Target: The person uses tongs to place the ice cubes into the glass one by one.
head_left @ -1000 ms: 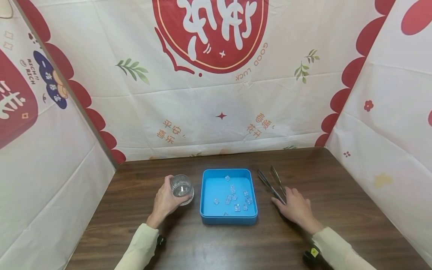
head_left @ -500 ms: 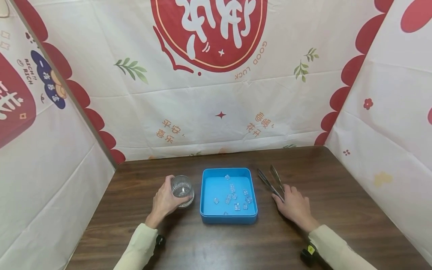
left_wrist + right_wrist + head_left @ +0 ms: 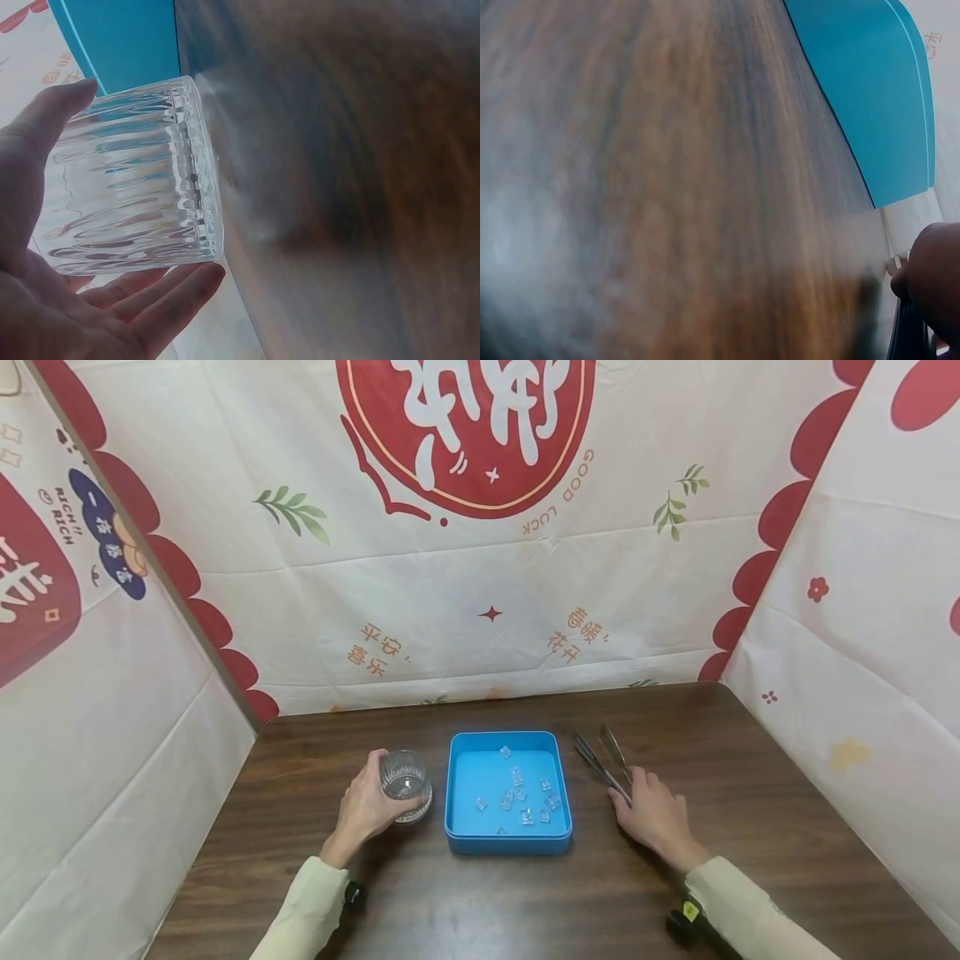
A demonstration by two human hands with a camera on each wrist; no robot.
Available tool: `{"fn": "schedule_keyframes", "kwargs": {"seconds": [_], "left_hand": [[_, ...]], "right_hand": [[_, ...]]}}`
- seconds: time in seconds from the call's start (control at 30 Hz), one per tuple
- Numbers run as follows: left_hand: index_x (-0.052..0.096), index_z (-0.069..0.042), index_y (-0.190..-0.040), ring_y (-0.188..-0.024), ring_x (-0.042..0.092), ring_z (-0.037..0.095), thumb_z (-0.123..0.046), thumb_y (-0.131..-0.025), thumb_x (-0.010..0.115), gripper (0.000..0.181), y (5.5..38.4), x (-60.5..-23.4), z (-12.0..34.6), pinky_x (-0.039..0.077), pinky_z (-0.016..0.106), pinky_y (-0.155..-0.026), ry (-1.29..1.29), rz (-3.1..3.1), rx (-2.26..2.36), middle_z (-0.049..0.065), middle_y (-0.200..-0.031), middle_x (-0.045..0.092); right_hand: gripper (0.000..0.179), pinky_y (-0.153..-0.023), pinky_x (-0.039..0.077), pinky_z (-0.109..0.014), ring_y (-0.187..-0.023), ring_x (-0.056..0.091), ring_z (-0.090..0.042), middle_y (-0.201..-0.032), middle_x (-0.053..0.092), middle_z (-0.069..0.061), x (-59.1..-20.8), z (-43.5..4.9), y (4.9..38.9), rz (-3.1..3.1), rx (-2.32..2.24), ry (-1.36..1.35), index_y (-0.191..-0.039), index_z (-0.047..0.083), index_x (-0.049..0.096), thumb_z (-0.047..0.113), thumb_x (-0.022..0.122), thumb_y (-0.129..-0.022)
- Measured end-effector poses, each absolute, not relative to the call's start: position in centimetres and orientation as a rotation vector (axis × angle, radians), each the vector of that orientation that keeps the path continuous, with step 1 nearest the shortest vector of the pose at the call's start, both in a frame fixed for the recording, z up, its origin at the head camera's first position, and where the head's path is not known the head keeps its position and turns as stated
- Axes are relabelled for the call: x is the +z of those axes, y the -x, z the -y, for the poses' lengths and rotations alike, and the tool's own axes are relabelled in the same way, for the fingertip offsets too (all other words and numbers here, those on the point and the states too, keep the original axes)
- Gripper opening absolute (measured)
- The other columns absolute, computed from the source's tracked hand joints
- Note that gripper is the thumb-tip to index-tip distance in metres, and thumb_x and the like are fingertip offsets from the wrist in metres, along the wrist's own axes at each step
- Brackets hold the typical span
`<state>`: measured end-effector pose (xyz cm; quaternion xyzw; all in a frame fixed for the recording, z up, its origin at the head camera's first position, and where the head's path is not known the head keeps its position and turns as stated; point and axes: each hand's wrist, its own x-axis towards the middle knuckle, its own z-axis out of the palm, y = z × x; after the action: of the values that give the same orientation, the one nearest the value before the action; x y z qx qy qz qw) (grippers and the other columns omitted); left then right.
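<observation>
A clear ribbed glass (image 3: pixel 405 777) stands on the wooden table, left of a blue tray. My left hand (image 3: pixel 367 802) holds it from the left, thumb on the near side and fingers on the far side; in the left wrist view the thumb (image 3: pixel 56 105) lies near the rim of the glass (image 3: pixel 135 180). Metal tongs (image 3: pixel 596 762) lie right of the tray, their arms spread and pointing away from me. My right hand (image 3: pixel 657 818) grips their near end. Only part of that hand (image 3: pixel 934 277) shows at the edge of the right wrist view.
The square blue tray (image 3: pixel 508 845) sits mid-table with several small clear cubes (image 3: pixel 521 795) scattered in it. Printed white cloth (image 3: pixel 450 652) hangs behind the table and along both sides. Wood surface (image 3: pixel 480 910) stretches in front of the tray.
My right hand has shifted slightly on the near end of the tongs, the wrist a little to the left. The left hand and the glass stay in place.
</observation>
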<state>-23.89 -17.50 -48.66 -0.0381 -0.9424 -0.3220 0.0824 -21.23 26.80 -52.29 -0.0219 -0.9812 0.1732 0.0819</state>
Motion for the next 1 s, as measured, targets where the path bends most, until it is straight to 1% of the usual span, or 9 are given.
{"fn": "schedule_keyframes", "kwargs": {"seconds": [0.2,0.37,0.5,0.67,0.83,1.0], "left_hand": [[0.041,-0.009,-0.135,-0.106,0.062,0.035,-0.045,-0.064,0.091,0.095,23.5,-48.6,17.5,0.052,0.055,-0.087,0.142,2.809,-0.979,0.018,-0.120,0.062],[0.041,-0.010,-0.134,-0.105,0.063,0.035,-0.043,-0.063,0.092,0.094,23.0,-48.5,17.6,0.052,0.055,-0.085,0.165,2.808,-0.987,0.018,-0.119,0.063],[0.041,-0.011,-0.135,-0.105,0.062,0.034,-0.042,-0.063,0.092,0.094,22.6,-48.4,17.6,0.052,0.054,-0.087,0.170,2.817,-1.032,0.018,-0.119,0.062],[0.041,-0.011,-0.135,-0.106,0.062,0.034,-0.040,-0.063,0.093,0.094,22.4,-48.5,17.5,0.053,0.052,-0.088,0.185,2.810,-1.099,0.018,-0.120,0.062],[0.041,-0.011,-0.135,-0.106,0.062,0.032,-0.040,-0.062,0.093,0.095,22.2,-48.6,17.5,0.053,0.051,-0.088,0.200,2.806,-1.136,0.017,-0.119,0.061],[0.041,-0.010,-0.135,-0.106,0.061,0.031,-0.038,-0.062,0.094,0.094,22.1,-48.6,17.4,0.053,0.049,-0.088,0.234,2.806,-1.170,0.016,-0.119,0.061]], "right_hand": [[0.054,-0.071,0.042,-0.055,-0.087,0.059,-0.037,-0.106,0.058,-0.025,-52.1,-27.2,21.1,2.919,0.521,0.032,-0.129,-0.005,0.047,0.035,0.060,-0.095],[0.053,-0.070,0.045,-0.058,-0.086,0.061,-0.040,-0.111,0.058,-0.028,-51.9,-27.5,21.0,2.897,0.518,-0.007,-0.130,-0.004,0.046,0.033,0.060,-0.094],[0.054,-0.066,0.048,-0.057,-0.081,0.061,-0.039,-0.114,0.056,-0.029,-51.7,-27.7,20.9,2.904,0.536,-0.022,-0.132,-0.004,0.045,0.032,0.061,-0.095],[0.055,-0.062,0.049,-0.054,-0.075,0.060,-0.037,-0.115,0.052,-0.027,-51.4,-27.9,20.9,2.929,0.583,-0.024,-0.136,0.000,0.042,0.032,0.058,-0.095],[0.054,-0.065,0.049,-0.057,-0.078,0.060,-0.038,-0.119,0.051,-0.027,-51.1,-28.1,21.0,2.933,0.612,-0.051,-0.138,0.001,0.041,0.030,0.057,-0.096],[0.053,-0.068,0.049,-0.057,-0.082,0.060,-0.036,-0.119,0.051,-0.026,-50.6,-28.2,21.0,2.917,0.644,-0.082,-0.138,0.000,0.042,0.028,0.058,-0.096]]}}
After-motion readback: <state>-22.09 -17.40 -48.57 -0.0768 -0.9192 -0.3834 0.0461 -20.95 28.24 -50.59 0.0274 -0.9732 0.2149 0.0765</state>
